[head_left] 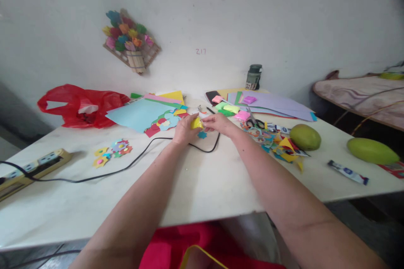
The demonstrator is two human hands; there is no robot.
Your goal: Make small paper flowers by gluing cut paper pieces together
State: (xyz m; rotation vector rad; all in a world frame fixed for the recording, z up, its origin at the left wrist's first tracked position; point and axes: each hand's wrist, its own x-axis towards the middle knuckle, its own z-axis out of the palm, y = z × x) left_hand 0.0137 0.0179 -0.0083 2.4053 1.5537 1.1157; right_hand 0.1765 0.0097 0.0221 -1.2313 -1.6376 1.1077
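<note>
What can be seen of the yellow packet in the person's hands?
The yellow packet is small and bright, its shiny surface looking like clear plastic wrap. It is over the white table, with the left hand holding its left side and the right hand at its right end, seemingly pinching it. Fingers hide part of it; whether it is opened cannot be told.

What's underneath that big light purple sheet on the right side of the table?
Beneath the light purple sheet, a red edge and a blue corner peek out. The rest of what lies under it is covered, so the number of layers can't be told.
</note>
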